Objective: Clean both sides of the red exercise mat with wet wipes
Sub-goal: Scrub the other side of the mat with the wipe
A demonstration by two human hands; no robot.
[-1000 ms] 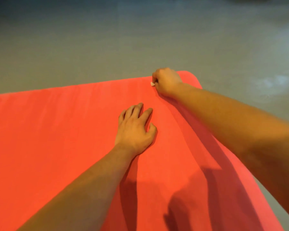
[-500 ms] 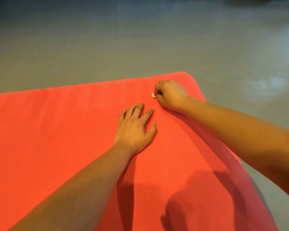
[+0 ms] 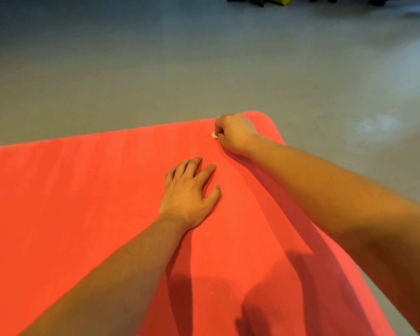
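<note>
Two hands on red mat: left hand flat, fingers spread, mid-frame; right hand curled round white wipe, nearer mat's upper-right corner.

The flat red foam exercise mat lies on the smooth grey floor, filling the near left. The left hand rests on its middle. Farther and to the right, by the far-right corner, the right hand holds a small white wadded wet wipe on the mat.
</note>
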